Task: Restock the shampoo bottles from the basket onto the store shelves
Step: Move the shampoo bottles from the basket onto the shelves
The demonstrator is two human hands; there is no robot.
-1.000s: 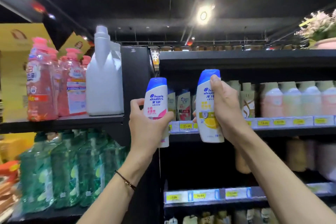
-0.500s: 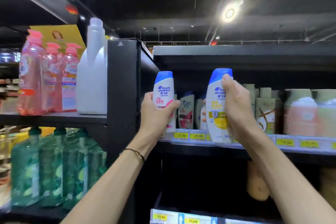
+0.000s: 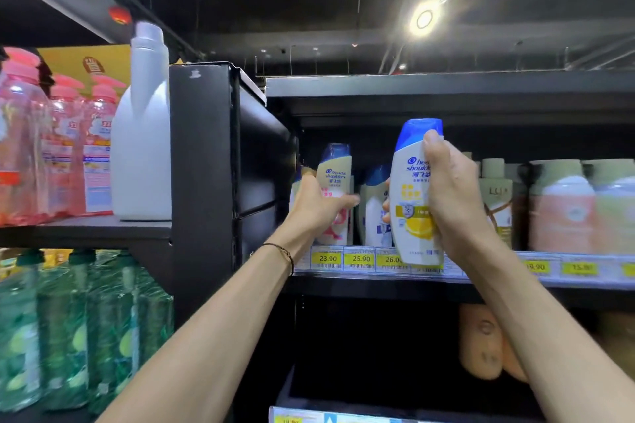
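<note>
Head view: the fingers (image 3: 347, 198) of the left hand (image 3: 316, 208) curl round the lower half of a pink-label shampoo bottle (image 3: 336, 178), thumb on one side and the other fingers on the far side. The bottle stands upright inside the shelf (image 3: 378, 280), at its left end, close against the black upright panel (image 3: 202, 165). Its base is hidden by the hand, so I cannot tell whether it rests on the board. A thin dark bracelet (image 3: 286, 253) circles the left wrist.

The right hand (image 3: 453, 196) grips a yellow-label shampoo bottle (image 3: 410, 206) round its middle, one finger reaching up to the blue cap. This bottle is upright too, held in front of the shelf edge, and its base overlaps the strip of yellow price tags (image 3: 328, 258).

Between the two hands, more blue-capped bottles (image 3: 372, 213) stand further back on the same shelf. To the right are beige Lux bottles (image 3: 494, 203), then blurred peach and green ones (image 3: 563, 209).

Left of the panel, a white jug (image 3: 144, 148) stands beside pink bottles (image 3: 68, 154) on a neighbouring shelf, with green bottles (image 3: 68, 326) on the level below. A round ceiling lamp (image 3: 424, 19) glares overhead.
</note>
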